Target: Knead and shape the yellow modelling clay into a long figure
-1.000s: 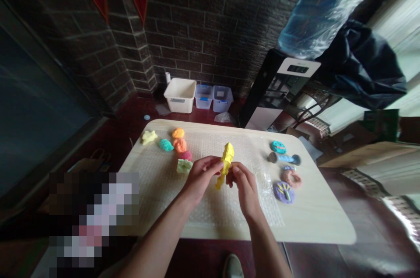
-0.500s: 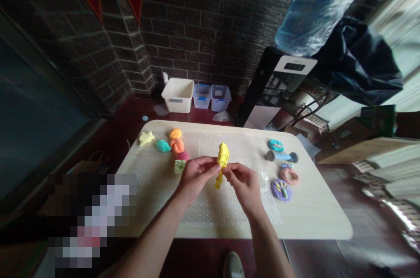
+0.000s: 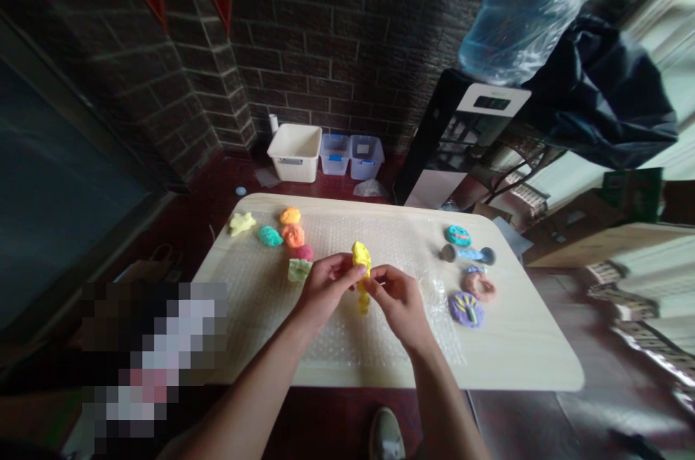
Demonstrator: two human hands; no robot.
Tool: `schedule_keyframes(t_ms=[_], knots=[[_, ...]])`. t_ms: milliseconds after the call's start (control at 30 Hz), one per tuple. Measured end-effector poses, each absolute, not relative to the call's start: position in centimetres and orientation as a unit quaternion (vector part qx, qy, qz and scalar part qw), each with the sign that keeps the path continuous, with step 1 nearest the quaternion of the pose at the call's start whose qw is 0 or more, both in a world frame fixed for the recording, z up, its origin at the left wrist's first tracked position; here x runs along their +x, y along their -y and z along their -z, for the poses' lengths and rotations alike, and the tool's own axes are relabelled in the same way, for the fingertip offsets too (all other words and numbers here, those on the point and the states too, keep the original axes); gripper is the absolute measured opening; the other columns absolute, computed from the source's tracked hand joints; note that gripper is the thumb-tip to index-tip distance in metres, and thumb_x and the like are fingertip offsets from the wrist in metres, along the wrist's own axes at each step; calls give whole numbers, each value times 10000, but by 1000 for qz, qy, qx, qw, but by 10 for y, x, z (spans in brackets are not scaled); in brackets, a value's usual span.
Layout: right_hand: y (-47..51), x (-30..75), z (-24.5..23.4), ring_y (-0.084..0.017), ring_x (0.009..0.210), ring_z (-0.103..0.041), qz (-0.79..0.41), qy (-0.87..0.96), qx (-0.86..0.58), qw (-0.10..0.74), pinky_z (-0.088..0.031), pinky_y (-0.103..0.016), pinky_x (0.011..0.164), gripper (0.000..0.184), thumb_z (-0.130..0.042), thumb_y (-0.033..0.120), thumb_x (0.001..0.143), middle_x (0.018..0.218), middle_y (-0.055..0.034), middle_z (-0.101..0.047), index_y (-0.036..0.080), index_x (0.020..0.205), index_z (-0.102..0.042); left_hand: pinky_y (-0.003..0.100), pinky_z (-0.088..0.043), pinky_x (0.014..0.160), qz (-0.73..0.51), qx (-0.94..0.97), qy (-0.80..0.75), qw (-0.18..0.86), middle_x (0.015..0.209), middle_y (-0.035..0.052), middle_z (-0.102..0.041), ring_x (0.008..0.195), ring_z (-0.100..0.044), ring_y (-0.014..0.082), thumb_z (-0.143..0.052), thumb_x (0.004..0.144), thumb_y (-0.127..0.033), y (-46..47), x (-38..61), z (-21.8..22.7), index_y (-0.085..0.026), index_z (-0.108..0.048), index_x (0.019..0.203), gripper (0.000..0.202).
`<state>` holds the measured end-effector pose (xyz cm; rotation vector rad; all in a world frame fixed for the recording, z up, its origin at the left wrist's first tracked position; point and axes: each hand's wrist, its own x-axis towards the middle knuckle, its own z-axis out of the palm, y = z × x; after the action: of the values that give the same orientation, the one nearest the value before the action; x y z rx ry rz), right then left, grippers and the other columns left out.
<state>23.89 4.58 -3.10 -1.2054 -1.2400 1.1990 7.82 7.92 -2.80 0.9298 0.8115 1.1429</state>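
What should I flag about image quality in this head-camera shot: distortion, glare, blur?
In the head view, wide-angle distortion bends the brick wall and the wooden table; glare streaks the water bottle; a pixelated block hides the lower left; the yellow clay figure looks slightly soft.

My work surface was a pale wooden tabletop (image 3: 521, 366) with rounded corners, and a sheet of bubble wrap (image 3: 352, 355) covered most of it. Toward my left lay a small group of clay shapes: a yellow star (image 3: 242, 224), a teal lump (image 3: 270, 235), an orange lump (image 3: 290, 216), an orange swirl (image 3: 293, 235), a pink lump (image 3: 304, 252) and a pale green piece (image 3: 300, 270). Toward my right lay a teal disc (image 3: 459, 235), a blue bar with grey ends (image 3: 467, 254), a pink ring (image 3: 478, 286) and a purple disc (image 3: 465, 309) with yellow markings.
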Motion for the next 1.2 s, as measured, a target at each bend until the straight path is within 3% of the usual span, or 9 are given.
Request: schedule_keyframes(t_ms=[100, 367, 467, 600, 700, 800, 933, 1067, 1200], knots=[[-45, 236, 31, -191, 810, -663, -529, 514, -481, 474, -502, -292, 700, 307, -746, 476, 937, 910, -62, -743, 178, 1012, -744, 239, -462, 718, -522, 391, -360, 667, 803, 24, -688, 765, -599, 140, -871, 804, -308, -82, 78, 30, -145, -778, 855, 194], [-44, 231, 33, -159, 722, -572, -527, 542, -472, 453, -434, -281, 657, 298, -737, 470, 947, 825, -25, -686, 173, 961, -755, 258, -477, 753, -544, 339, -353, 681, 778, 24, -671, 783, -611, 155, -884, 771, -291, -83, 77, 27, -140, -735, 788, 213], [-45, 231, 35, -164, 693, -558, -494, 561, -500, 438, -410, -282, 616, 319, -713, 488, 952, 799, -28, -673, 171, 921, -731, 270, -500, 758, -554, 312, -344, 691, 862, 32, -694, 827, -643, 173, -840, 805, -341, -82, 79, 21, -169, -720, 872, 220], [-43, 225, 32, -146, 600, -496, -389, 617, -560, 391, -349, -280, 558, 293, -671, 452, 978, 712, -8, -628, 171, 909, -716, 298, -528, 740, -562, 221, -338, 722, 876, 43, -696, 833, -674, 194, -773, 854, -521, -83, 81, 13, -186, -686, 1051, 398], [-40, 216, 29, -156, 603, -527, -335, 657, -561, 376, -366, -286, 567, 235, -697, 411, 964, 715, -13, -650, 182, 916, -719, 279, -513, 656, -571, 132, -327, 741, 715, -6, -605, 664, -611, 149, -770, 831, -648, -86, 82, 11, -184, -638, 889, 486], [-37, 208, 26, -190, 673, -604, -329, 685, -535, 370, -431, -299, 612, 204, -725, 396, 947, 796, -46, -711, 192, 942, -724, 225, -406, 510, -586, 72, -313, 744, 564, -69, -421, 488, -422, 85, -756, 821, -696, -91, 79, 12, -210, -455, 671, 590], [-36, 206, 22, -234, 805, -689, -341, 690, -519, 372, -515, -325, 691, 215, -673, 392, 986, 940, -92, -762, 195, 1036, -745, 213, -281, 424, -567, 46, -311, 762, 516, -78, -323, 419, -312, 69, -707, 886, -589, -94, 69, 14, -215, -346, 596, 595], [-36, 208, 20, -249, 845, -716, -360, 672, -530, 372, -537, -330, 682, 302, -604, 446, 1033, 958, -106, -775, 194, 1064, -768, 222, -216, 397, -535, 52, -311, 784, 496, -76, -281, 392, -258, 68, -658, 915, -448, -92, 64, 15, -222, -314, 556, 546], [-37, 208, 21, -247, 838, -723, -366, 667, -521, 388, -551, -349, 742, 325, -595, 466, 1042, 936, -96, -786, 204, 1055, -788, 228, -183, 385, -516, 69, -309, 796, 472, -84, -232, 381, -216, 73, -666, 915, -457, -89, 65, 14, -231, -294, 543, 573]])
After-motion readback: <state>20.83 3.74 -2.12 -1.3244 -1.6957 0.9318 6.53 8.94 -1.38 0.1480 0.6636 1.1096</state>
